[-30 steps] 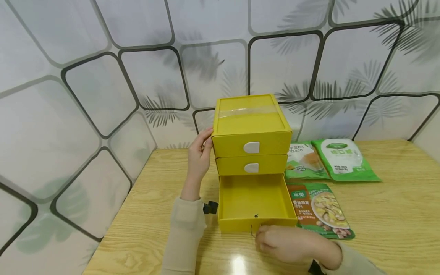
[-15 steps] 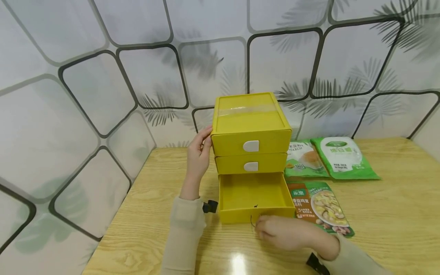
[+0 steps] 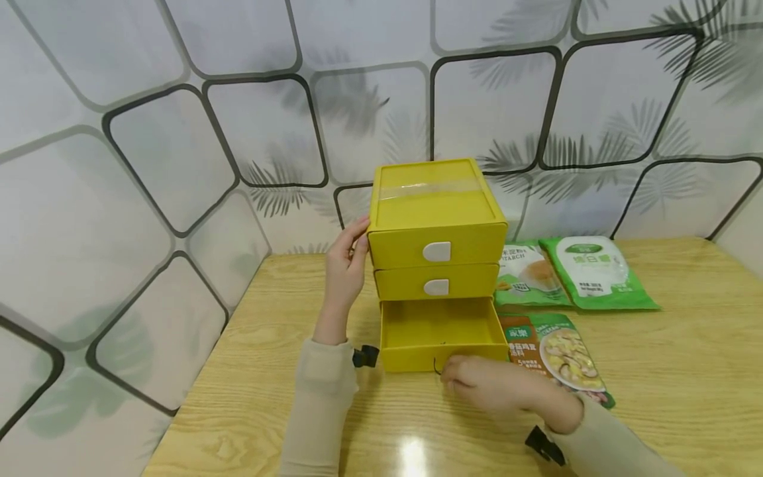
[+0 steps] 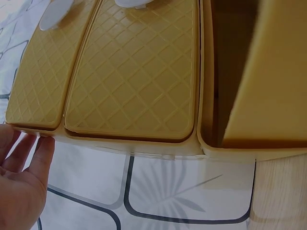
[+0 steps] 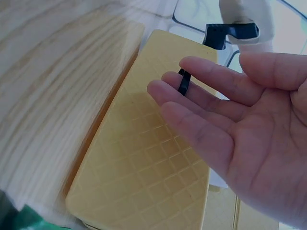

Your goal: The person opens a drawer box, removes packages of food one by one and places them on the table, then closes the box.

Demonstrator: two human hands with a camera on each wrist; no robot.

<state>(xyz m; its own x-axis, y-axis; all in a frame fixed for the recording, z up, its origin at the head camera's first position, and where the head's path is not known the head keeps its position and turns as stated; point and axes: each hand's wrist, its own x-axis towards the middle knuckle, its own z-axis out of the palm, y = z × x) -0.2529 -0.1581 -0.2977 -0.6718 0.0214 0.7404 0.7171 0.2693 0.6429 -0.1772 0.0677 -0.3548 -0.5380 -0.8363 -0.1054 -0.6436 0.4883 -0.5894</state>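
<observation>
A yellow three-drawer cabinet [image 3: 438, 209] stands on the table, its bottom drawer [image 3: 411, 360] partly pulled out. The two upper drawers are closed and have white tabs. My left hand [image 3: 346, 271] rests its extended fingers against the cabinet's upper left side, as the left wrist view also shows. At the bottom drawer's front is my right hand [image 3: 495, 385]. In the right wrist view its fingers are nearly straight against the drawer front, with a thin black cord loop [image 5: 184, 82] by the fingertips and the thumb held apart.
Right of the cabinet lie a starch packet [image 3: 530, 275] and a green and white packet [image 3: 599, 275]. A brown and green soup packet [image 3: 566, 351] lies nearer, partly behind the right hand. A patterned wall [image 3: 369, 112] rises behind the wooden table [image 3: 238, 397].
The bottom drawer has slid inward, with my right hand moving forward along with it. My left hand has stayed at the cabinet's side.
</observation>
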